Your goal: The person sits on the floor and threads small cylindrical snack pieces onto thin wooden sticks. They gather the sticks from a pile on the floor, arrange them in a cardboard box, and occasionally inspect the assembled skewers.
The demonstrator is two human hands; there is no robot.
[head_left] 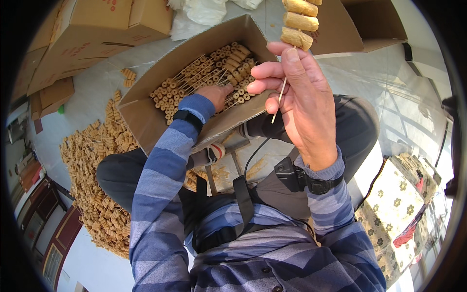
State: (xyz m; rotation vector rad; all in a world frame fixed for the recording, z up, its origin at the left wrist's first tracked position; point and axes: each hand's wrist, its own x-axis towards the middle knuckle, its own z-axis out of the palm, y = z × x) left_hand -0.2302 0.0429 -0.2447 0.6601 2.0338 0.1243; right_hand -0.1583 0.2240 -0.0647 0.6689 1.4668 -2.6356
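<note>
The right hand pinches a thin skewer upright, rolls stacked above the fingers; a loose pinch could let them slide down. The left hand reaches into the cardboard box, fingers hidden, and could tip it.

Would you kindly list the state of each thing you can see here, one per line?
Right hand: raised, pinching a thin skewer.
Skewer: upright, several tan rolls threaded on its upper part, lower end bare.
Left hand: reaching into the open box, resting on the filled skewers.
Open box: tilted on the lap, flaps open, partly filled.
Pile of rolls: loose on the floor.
Flowered cushion: lying at the right side.
</note>
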